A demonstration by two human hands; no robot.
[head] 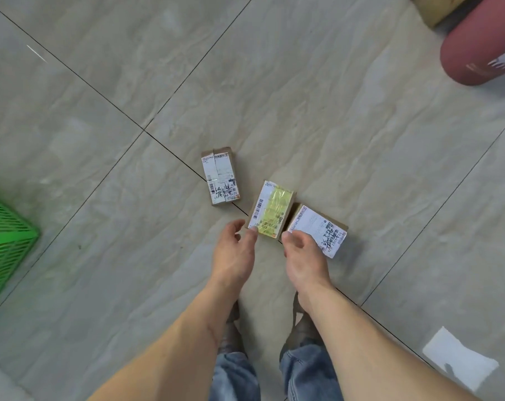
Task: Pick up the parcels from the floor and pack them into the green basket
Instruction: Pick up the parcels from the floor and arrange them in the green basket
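With the left hand (234,250) spread at the yellow parcel (271,212) and the right hand (301,250) curled on the white parcel (317,227), both touching on the floor (332,111), a two-handed lift risked dropping one before the basket (5,227) at 9 o'clock.

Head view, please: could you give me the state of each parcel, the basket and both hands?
Yellow-taped parcel: on the floor, left hand touching its near corner.
White-label parcel: on the floor, right hand on its near edge.
Third parcel: on the floor, untouched.
Green basket: at the left edge, contents not visible.
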